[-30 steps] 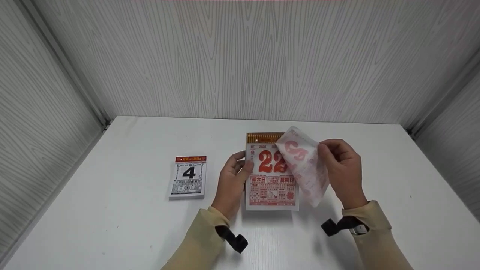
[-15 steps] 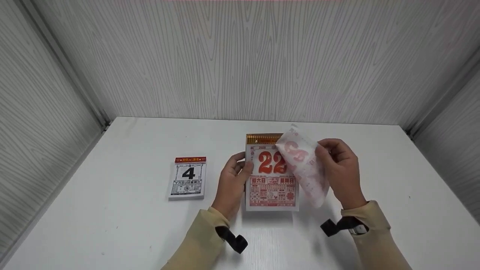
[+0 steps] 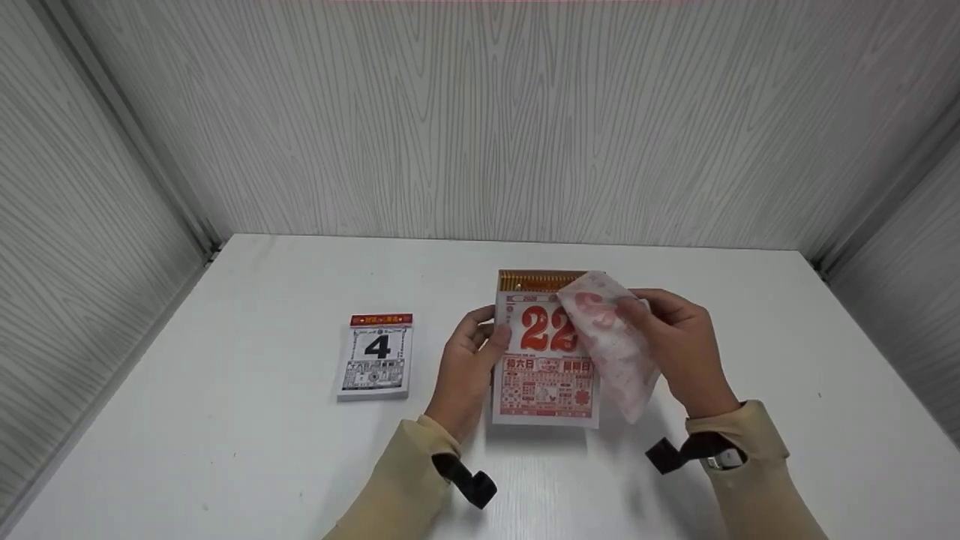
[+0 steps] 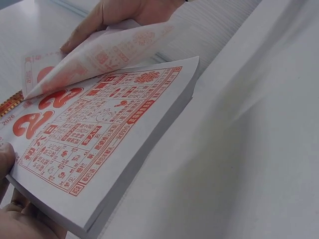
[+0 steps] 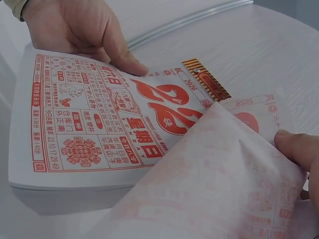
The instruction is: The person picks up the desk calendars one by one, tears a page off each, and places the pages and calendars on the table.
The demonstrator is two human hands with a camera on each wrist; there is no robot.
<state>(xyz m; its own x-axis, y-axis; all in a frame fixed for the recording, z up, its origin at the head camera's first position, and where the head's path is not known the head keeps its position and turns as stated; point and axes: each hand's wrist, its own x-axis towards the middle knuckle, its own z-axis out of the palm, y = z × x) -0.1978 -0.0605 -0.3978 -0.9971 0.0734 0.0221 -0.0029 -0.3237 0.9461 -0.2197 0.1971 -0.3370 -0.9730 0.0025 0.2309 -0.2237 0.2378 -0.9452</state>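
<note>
A thick tear-off calendar [image 3: 546,390] with a gold top strip shows a red 22. My left hand [image 3: 466,367] grips its left edge, thumb on the front page, as the right wrist view also shows for that hand [image 5: 82,30]. Between the thumb and fingers of my right hand [image 3: 679,349] is a thin translucent sheet [image 3: 619,367], folded over the calendar's upper right part. In the left wrist view the sheet [image 4: 107,55] slants across the calendar [image 4: 99,129] from a corner near the gold strip. Whether it is still attached there I cannot tell.
A smaller calendar [image 3: 375,364] with a red top band and a black 4 lies on the white table [image 3: 225,420], left of my left hand. Grained grey panels [image 3: 480,120] stand at the back and on both sides.
The larger calendar has shifted slightly right and down. My right hand has moved a little left over the sheet, whose top corner now sits lower. My left hand keeps its grip.
</note>
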